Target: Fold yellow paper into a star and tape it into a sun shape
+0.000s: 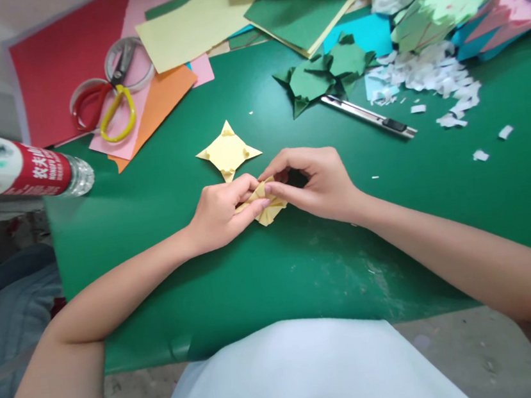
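Pale yellow paper makes up the four-pointed star (227,151) lying flat on the green table (202,310), a small folded knob near each of its points. On the near side of the star, and just to its right, is a second yellow folded piece (267,215), partly covered by fingers, so its full shape cannot be told. It is gripped from both sides. The left hand (221,212), close below the star's nearest point, pinches the piece between thumb and fingers. The right hand (316,183), to the right of the star and slightly nearer, nips the upper part of the same piece between thumb and forefinger, the thumb lying over the front.

Left of the star and farther back, scissors with one red loop and one yellow loop (117,117) rest on coloured sheets; an orange sheet (158,112) reaches out from beneath. A bottle with a red and white label (41,167) is well to the star's left. Behind the star are a pale yellow sheet (195,23) and, farther right, a dark green sheet (298,14). To the star's right and back, two spiky dark green folded shapes (311,80) sit beside a slim utility knife (371,116). White paper scraps (429,75) lie in a heap farther right of the star, with a few loose bits nearer.
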